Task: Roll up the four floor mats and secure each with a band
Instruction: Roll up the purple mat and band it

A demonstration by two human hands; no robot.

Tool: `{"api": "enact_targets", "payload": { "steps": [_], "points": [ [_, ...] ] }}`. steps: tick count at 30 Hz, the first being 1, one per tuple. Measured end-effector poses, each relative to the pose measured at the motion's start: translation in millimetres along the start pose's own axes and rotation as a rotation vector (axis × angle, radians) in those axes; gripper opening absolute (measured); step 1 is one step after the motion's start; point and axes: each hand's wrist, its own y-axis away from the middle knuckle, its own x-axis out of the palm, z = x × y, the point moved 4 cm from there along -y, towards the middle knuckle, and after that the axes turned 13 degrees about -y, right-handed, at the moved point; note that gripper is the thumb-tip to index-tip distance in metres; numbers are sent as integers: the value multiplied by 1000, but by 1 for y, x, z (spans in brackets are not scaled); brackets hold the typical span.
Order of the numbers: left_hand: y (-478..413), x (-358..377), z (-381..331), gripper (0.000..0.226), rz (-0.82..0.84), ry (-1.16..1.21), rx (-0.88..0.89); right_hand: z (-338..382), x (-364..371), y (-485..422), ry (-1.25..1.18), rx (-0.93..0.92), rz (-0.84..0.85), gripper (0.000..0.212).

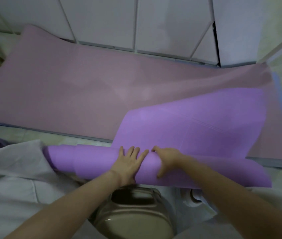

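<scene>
A bright purple mat [197, 133] is partly rolled, its roll [85, 161] lying across the lower middle of the view. Its loose end lifts up and away to the right. My left hand [128, 164] presses flat on top of the roll with straight, spread fingers. Just to the right, my right hand [167, 159] grips the rolled edge, fingers over the top and thumb curled underneath. A pink mat [68, 87] lies flat on the floor beyond. Under it, a blue mat edge [277, 87] shows at the right. No band is in view.
White cabinet doors [136, 23] stand along the far side of the mats. A brown, rounded stool-like object [133, 214] sits under my arms at the bottom. Grey cloth [13, 169] lies at the lower left, touching the roll's left end. Pale tiled floor [59, 137] shows between.
</scene>
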Motion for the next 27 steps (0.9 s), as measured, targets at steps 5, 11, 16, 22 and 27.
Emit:
{"api": "enact_targets", "payload": {
  "steps": [5, 11, 16, 22, 27],
  "points": [
    [3, 8, -10, 112, -81, 33, -40, -4, -8, -7, -75, 28, 162, 94],
    [-10, 2, 5, 105, -43, 51, 16, -4, -10, -2, -173, 13, 158, 91],
    [-31, -8, 23, 100, 130, 217, 117, 2, 20, 20, 186, -110, -216, 118],
    [-42, -13, 27, 99, 255, 336, 176, -5, 39, 19, 148, -159, -426, 110],
    [-33, -11, 29, 95, 188, 371, 134, 0, 20, 13, 95, -123, -265, 90]
  ]
}}
